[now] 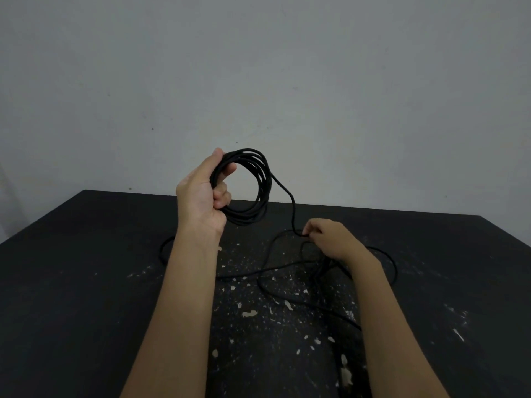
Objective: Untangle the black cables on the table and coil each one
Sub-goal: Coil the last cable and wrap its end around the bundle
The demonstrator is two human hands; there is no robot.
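Seen from the head camera, looking down over both forearms, a person stood at a dark table [86, 282] flecked with pale chips, with a plain grey wall [258, 67] behind. The left hand [205, 191] was raised above the far edge of the table, its fingers and thumb curled round one side of a coil [263, 185] of black cable made of several round turns. Holding it up appeared to keep the finished turns together and off the surface. From the right side of the coil, a single strand [290, 202] dropped down to the right hand [330, 239], which hovered low over the table and pinched that strand between fingertips and thumb, seemingly to feed in the next turn. Under and around the right hand, loose loops [287, 267] of black cable lay sprawled and crossing on the table, one arc reaching out left past the left forearm. How many separate cables lay there could not be told. By my judgement, coiling was partway done.
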